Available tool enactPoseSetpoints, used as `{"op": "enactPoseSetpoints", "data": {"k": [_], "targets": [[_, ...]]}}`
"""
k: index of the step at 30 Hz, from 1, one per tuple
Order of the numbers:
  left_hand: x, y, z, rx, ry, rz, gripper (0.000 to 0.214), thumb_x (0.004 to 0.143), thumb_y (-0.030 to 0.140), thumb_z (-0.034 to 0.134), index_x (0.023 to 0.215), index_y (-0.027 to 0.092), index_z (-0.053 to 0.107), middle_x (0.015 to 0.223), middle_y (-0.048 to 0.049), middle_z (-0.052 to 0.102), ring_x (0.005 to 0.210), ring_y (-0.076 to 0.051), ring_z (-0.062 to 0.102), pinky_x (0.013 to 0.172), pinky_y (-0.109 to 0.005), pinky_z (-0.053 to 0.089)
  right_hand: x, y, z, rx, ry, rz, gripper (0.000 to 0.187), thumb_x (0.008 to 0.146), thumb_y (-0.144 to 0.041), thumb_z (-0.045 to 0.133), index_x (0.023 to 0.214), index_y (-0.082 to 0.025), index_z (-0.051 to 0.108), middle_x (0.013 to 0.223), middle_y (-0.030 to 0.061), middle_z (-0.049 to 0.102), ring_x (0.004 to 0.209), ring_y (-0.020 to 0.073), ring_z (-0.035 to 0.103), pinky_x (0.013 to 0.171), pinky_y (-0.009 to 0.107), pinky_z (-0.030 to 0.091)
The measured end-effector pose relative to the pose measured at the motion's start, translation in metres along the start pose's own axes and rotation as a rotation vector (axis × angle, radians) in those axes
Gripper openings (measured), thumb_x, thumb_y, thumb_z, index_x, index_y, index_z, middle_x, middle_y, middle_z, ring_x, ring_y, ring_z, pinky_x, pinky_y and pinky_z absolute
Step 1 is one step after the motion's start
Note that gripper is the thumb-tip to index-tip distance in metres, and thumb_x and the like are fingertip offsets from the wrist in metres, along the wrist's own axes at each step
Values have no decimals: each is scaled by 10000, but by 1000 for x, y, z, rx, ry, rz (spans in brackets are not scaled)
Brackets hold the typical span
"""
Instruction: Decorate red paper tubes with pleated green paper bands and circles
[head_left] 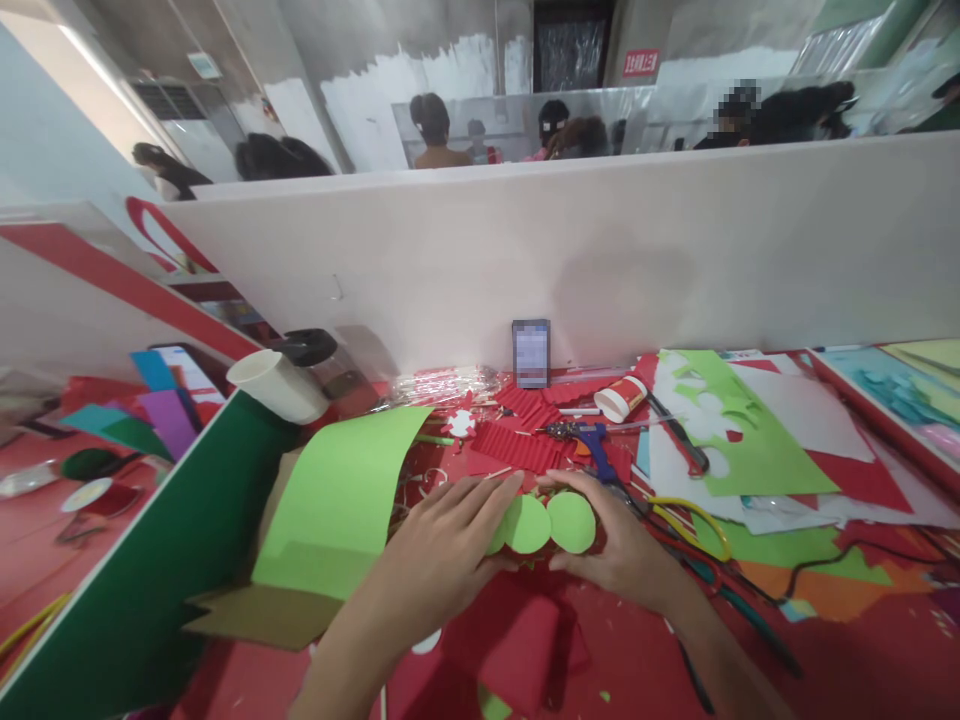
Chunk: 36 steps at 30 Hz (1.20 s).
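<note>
Three light green paper circles (551, 524) lie in an overlapping row on the red table top. My left hand (442, 545) rests on the left end of the row, fingers stretched flat, covering part of the leftmost circle. My right hand (619, 545) curves around the right circle from behind and the right, fingers together and touching its edge. Both hands press on the circles rather than lift them.
A curled light green sheet (337, 495) lies left of my hands, over brown card (262, 615). Behind are pleated red paper (521, 440), a blue glue gun (592, 440), a phone (531, 352) leaning on the partition, a paper cup (274, 385), a glue bottle (622, 398), yellow-handled scissors (694, 520) and cut green paper (739, 430). People sit beyond the partition.
</note>
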<state>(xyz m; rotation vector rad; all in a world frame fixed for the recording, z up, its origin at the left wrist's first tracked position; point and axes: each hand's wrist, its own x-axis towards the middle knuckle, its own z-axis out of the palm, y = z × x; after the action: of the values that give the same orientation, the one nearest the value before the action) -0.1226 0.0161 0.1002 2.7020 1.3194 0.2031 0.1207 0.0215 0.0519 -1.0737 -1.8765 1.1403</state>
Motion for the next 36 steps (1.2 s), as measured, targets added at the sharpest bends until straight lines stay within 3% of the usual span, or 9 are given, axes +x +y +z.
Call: {"op": "enactPoseSetpoints", "data": {"k": [5, 12, 21, 31, 36], "targets": [[-2, 1, -3, -11, -1, 43, 728, 908, 295, 567, 1517, 285, 167, 1443, -64, 486, 1256, -285, 501, 1010, -427, 424, 0, 8, 2, 13, 5, -41, 848, 677, -371, 838, 1396, -305, 393, 1406, 87, 518, 1284, 288, 494, 1056, 418, 420], [-7, 4, -8, 37, -12, 69, 784, 878, 105, 509, 1530, 302, 120, 1455, -31, 476, 1294, -252, 468, 1047, -397, 377, 5, 16, 16, -3, 78, -122, 764, 678, -375, 835, 1328, -254, 453, 1308, 116, 580, 1197, 285, 563, 1007, 394, 462], [-2, 23, 0, 77, 52, 0, 657, 915, 355, 564, 1488, 213, 274, 1434, -67, 499, 1245, -269, 495, 1043, -417, 358, 7, 18, 27, 129, 124, -218, 857, 628, -379, 870, 1347, -272, 415, 1330, 110, 510, 1240, 290, 506, 1034, 394, 446], [1, 26, 10, 42, 106, -8, 616, 904, 252, 544, 1469, 188, 308, 1386, -84, 530, 1221, -279, 489, 1035, -423, 354, 6, 21, 34, 204, 200, -216, 931, 590, -513, 855, 1364, -288, 390, 1368, 119, 464, 1278, 318, 460, 1078, 440, 392], [2, 29, 13, 14, 129, -10, 625, 884, 215, 555, 1459, 174, 314, 1335, -101, 558, 1175, -284, 510, 1004, -426, 386, 2, 18, 30, 224, 155, -171, 1133, 482, -751, 740, 1419, -269, 325, 1459, 148, 371, 1344, 371, 378, 1113, 484, 339]]}}
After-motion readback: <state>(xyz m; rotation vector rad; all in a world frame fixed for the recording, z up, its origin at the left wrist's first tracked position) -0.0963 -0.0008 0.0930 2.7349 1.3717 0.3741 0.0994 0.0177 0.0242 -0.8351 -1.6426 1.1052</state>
